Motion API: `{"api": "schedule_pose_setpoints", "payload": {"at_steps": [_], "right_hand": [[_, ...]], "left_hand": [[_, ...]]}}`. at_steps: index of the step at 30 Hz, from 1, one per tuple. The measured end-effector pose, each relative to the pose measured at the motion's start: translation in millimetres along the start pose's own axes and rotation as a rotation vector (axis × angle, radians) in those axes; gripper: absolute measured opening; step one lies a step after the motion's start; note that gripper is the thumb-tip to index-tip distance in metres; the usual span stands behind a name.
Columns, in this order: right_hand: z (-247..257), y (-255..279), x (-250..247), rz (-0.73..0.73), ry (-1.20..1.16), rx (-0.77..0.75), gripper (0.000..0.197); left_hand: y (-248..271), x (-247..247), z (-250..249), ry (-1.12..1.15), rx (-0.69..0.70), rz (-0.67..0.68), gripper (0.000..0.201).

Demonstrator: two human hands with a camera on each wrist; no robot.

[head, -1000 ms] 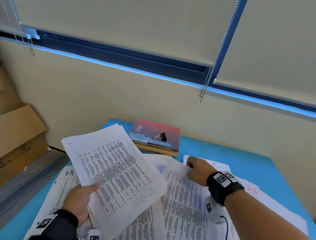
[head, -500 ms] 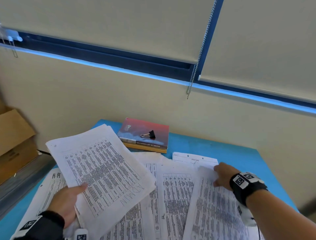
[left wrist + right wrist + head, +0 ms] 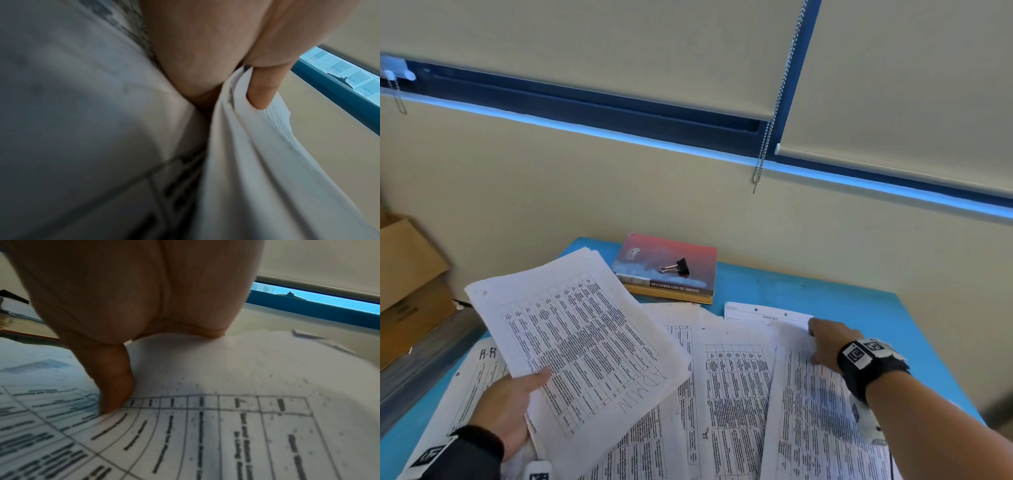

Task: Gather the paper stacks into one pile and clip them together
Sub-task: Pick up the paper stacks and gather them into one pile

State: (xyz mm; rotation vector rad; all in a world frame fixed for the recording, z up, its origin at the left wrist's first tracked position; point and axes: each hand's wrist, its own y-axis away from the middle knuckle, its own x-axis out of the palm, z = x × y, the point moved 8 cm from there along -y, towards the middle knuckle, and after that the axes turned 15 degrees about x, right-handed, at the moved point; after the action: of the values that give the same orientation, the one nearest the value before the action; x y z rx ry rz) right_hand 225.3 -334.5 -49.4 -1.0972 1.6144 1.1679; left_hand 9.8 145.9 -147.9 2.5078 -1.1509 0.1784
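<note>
1. The left hand (image 3: 506, 407) pinches the "ADMIN" stack (image 3: 582, 346), raised above the table (image 3: 859, 308).
2. The right hand (image 3: 828, 344) fingers (image 3: 115, 386) pinch the rightmost stack (image 3: 822, 418) at its top edge.
3. The binder clip (image 3: 677, 267) lies on the book (image 3: 671, 274).

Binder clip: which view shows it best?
The head view. The binder clip lies in plain sight on the red book at the table's far edge, black body and wire handles clear. The left wrist view shows only the left hand gripping papers; the right wrist view shows the right hand on a sheet, no clip.
</note>
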Motion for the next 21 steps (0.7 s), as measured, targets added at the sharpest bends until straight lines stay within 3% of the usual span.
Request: {"api": "schedule_pose_setpoints", "payload": {"at_steps": [3,9,16,21], "right_hand": [[-4,0,-2,0.008,-0.095,-0.007,0.031],[-5,-2,-14,-0.046,0.087,-0.046,0.025],[18,-17,-20,-0.098,0.024,-0.096,0.011],[40,-40,-11,-0.062,0.008,-0.119,0.028]], "left_hand": [[-1,-1,0,0.014,0.005,-0.006,0.034],[-2,-2,3,0.039,-0.002,-0.007,0.034],[-7,-6,7,0.025,-0.009,-0.027,0.037],[-11,-5,5,-0.016,0.003,-0.015,0.036]]}}
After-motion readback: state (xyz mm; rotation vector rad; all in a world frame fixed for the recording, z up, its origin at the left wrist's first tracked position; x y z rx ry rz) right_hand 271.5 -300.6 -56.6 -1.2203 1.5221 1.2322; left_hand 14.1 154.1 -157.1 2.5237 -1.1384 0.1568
